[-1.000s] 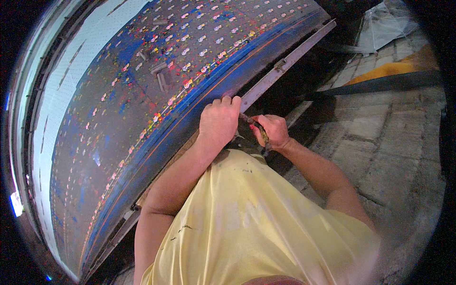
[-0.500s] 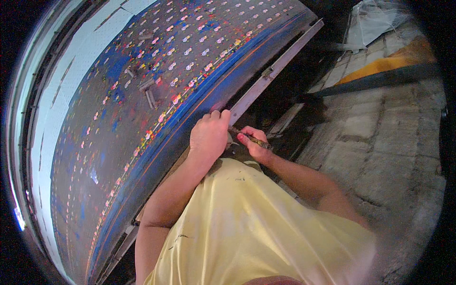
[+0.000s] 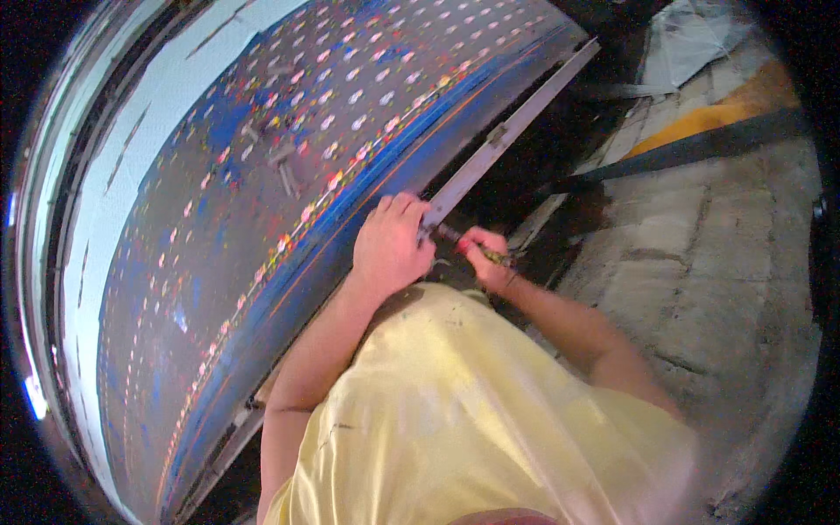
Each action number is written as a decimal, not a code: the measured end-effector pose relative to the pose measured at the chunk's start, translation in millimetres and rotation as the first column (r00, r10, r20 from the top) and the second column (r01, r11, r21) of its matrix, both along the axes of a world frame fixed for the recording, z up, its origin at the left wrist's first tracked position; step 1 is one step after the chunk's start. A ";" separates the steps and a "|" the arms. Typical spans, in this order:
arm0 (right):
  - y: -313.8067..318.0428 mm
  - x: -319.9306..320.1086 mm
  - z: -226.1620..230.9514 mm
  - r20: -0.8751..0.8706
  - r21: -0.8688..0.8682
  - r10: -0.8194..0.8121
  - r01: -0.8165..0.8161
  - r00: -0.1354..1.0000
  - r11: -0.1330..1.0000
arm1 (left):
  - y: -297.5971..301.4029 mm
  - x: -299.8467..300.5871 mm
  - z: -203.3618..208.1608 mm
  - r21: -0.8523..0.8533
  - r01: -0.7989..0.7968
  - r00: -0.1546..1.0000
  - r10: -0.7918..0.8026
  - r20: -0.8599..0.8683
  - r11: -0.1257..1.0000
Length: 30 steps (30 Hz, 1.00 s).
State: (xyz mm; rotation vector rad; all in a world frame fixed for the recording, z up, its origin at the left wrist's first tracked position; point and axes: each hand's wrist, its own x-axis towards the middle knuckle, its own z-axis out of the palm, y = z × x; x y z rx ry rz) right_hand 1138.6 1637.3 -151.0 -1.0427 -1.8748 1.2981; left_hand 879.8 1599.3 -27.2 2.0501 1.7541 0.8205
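My left hand (image 3: 391, 241) is closed over the near part of a grey metal rail (image 3: 499, 140), its knuckles at the edge of the long printing table (image 3: 376, 206). Just right of it, my right hand (image 3: 486, 255) is wrapped round a slim hand tool (image 3: 451, 234) with a dark shaft and a stained handle. The shaft points at the rail beside my left fingers. Its tip is too dark and blurred for me to tell the tool's exact kind or whether it touches.
Patterned cloth (image 3: 350, 96) with small pale motifs and blue smears covers the table, and a few grey pieces (image 3: 284, 166) lie on it. To the right are a worn block floor (image 3: 665, 254), a yellow-orange strip (image 3: 691, 122) and a clear plastic sheet (image 3: 696, 39).
My right hand has shifted slightly right, away from my left hand, with the tool still in it. More of the dark shaft shows. My left hand stays on the rail.
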 end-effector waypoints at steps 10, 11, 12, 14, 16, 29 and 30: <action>18.1 -17.4 76.0 0.362 0.384 0.108 -0.254 0.926 0.888 | 16.3 -36.6 -25.6 -0.147 0.183 0.882 -0.097 0.461 0.972; 19.2 -16.9 75.0 0.370 0.400 0.116 -0.271 0.922 0.875 | 19.8 -36.9 -29.2 -0.115 0.196 0.879 -0.122 0.462 0.974; 20.6 -15.5 73.0 0.379 0.417 0.124 -0.289 0.917 0.862 | 22.2 -36.9 -31.7 -0.082 0.207 0.875 -0.147 0.461 0.975; 22.4 -13.5 67.3 0.413 0.452 0.114 -0.312 0.904 0.836 | 24.4 -35.3 -29.6 -0.094 0.203 0.876 -0.138 0.461 0.975; 21.9 -13.7 62.8 0.461 0.493 0.081 -0.330 0.884 0.805 | 26.0 -33.9 -28.1 -0.084 0.195 0.876 -0.135 0.462 0.977; 10.8 -11.8 23.5 0.285 0.268 0.205 -0.283 0.936 0.921 | 30.3 -33.9 -22.8 -0.065 0.202 0.883 -0.153 0.444 0.977; 13.5 -9.9 23.0 0.279 0.274 0.233 -0.310 0.932 0.910 | 29.3 -33.9 -22.1 -0.078 0.193 0.881 -0.138 0.453 0.978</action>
